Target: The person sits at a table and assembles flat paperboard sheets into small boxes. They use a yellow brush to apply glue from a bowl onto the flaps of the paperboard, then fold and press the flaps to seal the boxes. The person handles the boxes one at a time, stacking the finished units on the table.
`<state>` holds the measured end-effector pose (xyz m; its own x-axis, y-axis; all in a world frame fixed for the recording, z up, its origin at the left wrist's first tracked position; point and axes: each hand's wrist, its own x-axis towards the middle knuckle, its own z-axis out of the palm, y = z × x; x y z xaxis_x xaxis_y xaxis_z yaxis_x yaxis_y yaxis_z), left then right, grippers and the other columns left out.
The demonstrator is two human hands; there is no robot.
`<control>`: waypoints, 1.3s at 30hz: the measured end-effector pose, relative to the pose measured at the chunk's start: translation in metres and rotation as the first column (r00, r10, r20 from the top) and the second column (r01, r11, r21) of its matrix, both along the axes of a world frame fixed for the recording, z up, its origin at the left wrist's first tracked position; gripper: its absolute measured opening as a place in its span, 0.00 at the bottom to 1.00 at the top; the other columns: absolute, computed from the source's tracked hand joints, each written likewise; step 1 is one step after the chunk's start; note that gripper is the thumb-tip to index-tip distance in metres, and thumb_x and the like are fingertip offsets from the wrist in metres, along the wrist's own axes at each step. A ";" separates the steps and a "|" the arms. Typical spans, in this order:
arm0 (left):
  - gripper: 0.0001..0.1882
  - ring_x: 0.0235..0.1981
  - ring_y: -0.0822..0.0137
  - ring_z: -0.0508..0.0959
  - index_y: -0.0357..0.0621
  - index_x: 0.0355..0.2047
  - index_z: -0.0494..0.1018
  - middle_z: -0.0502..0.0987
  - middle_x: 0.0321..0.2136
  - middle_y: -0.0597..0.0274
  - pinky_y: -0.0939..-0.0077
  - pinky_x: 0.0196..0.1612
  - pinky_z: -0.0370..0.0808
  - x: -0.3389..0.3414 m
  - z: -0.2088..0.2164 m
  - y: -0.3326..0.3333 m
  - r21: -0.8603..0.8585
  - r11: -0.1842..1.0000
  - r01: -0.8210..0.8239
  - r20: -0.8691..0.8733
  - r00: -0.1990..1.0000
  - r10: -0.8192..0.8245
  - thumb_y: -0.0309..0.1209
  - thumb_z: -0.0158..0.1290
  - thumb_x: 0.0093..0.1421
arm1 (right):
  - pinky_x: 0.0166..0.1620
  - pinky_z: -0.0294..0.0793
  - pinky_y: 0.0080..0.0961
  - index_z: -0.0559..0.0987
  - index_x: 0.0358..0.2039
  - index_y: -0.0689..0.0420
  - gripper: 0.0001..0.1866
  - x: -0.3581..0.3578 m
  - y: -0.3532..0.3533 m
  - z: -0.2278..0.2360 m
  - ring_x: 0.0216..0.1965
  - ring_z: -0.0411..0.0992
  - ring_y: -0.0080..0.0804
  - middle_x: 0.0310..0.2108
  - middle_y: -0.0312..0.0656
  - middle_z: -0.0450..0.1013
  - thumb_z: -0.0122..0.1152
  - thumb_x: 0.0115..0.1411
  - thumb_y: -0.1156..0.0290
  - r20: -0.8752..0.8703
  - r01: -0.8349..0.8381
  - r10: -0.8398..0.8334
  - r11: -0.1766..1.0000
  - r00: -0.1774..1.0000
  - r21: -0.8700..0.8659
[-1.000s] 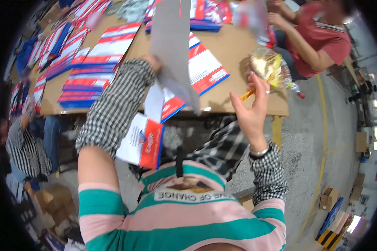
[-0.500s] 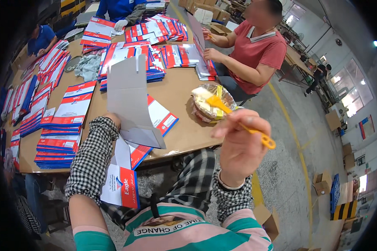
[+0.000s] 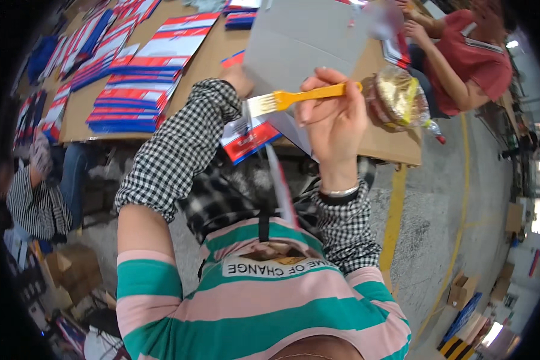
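Observation:
My right hand (image 3: 335, 123) pinches the yellow handle of a flat brush (image 3: 309, 95). Its pale bristles point left, close to my left wrist. Beside them, my left hand (image 3: 239, 80) grips the left edge of an opened cardboard piece (image 3: 303, 45), whose plain grey inner face is turned toward me. Most of the left fingers are hidden behind the board. Under it, at the table's near edge, lies a red, white and blue printed cardboard piece (image 3: 252, 141), partly covered. A plastic-lined bowl (image 3: 381, 99) stands to the right of my right hand.
Stacks of printed cardboard pieces (image 3: 135, 90) fill the table's left side. The brown tabletop (image 3: 396, 147) ends just beyond my lap. A person in a red shirt (image 3: 471, 66) sits at the far right; another in striped clothing (image 3: 39, 201) is at the left.
My right hand has swung the brush leftward, turning its bristles toward the board. The opened cardboard now leans farther back and shows more of its grey face. The view has tilted downward.

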<state>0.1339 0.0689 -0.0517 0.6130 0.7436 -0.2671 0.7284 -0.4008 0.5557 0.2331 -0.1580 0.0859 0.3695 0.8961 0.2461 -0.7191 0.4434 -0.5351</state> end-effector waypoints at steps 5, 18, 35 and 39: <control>0.34 0.41 0.57 0.78 0.36 0.54 0.63 0.77 0.38 0.45 0.69 0.42 0.75 -0.025 0.054 -0.044 -0.129 0.988 -0.091 0.058 0.993 0.099 0.23 0.56 0.42 | 0.25 0.73 0.26 0.71 0.43 0.66 0.22 0.010 0.005 -0.025 0.19 0.70 0.34 0.31 0.54 0.74 0.33 0.68 0.60 0.095 -0.008 0.023 0.989 0.995 -0.149; 0.36 0.38 0.59 0.78 0.36 0.56 0.61 0.75 0.38 0.44 0.70 0.38 0.75 -0.038 0.077 -0.057 -0.144 0.983 0.111 0.146 0.985 -0.090 0.21 0.54 0.42 | 0.25 0.68 0.17 0.70 0.43 0.64 0.14 0.004 0.031 -0.036 0.21 0.67 0.20 0.25 0.42 0.73 0.44 0.66 0.65 0.563 0.266 -0.029 0.901 0.826 -0.344; 0.36 0.44 0.53 0.76 0.36 0.56 0.61 0.75 0.41 0.41 0.67 0.43 0.74 -0.029 0.095 -0.069 -0.037 0.986 0.165 0.170 0.973 -0.157 0.20 0.55 0.42 | 0.25 0.68 0.18 0.73 0.37 0.63 0.09 -0.013 0.057 -0.063 0.21 0.68 0.17 0.22 0.38 0.74 0.50 0.62 0.70 0.847 0.358 0.084 0.881 0.525 -0.309; 0.34 0.43 0.52 0.76 0.38 0.54 0.63 0.75 0.39 0.41 0.67 0.42 0.74 -0.029 0.088 -0.064 0.014 0.976 0.216 0.173 0.961 -0.215 0.22 0.56 0.43 | 0.25 0.68 0.19 0.73 0.36 0.63 0.09 -0.011 0.057 -0.063 0.21 0.69 0.18 0.22 0.39 0.74 0.50 0.62 0.70 0.889 0.375 0.113 0.878 0.445 -0.299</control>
<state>0.1053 0.0044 0.0367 0.7957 0.5877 -0.1467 0.5179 -0.5343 0.6681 0.2220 -0.1006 0.0226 0.2999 0.9427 0.1462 0.2818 0.0589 -0.9577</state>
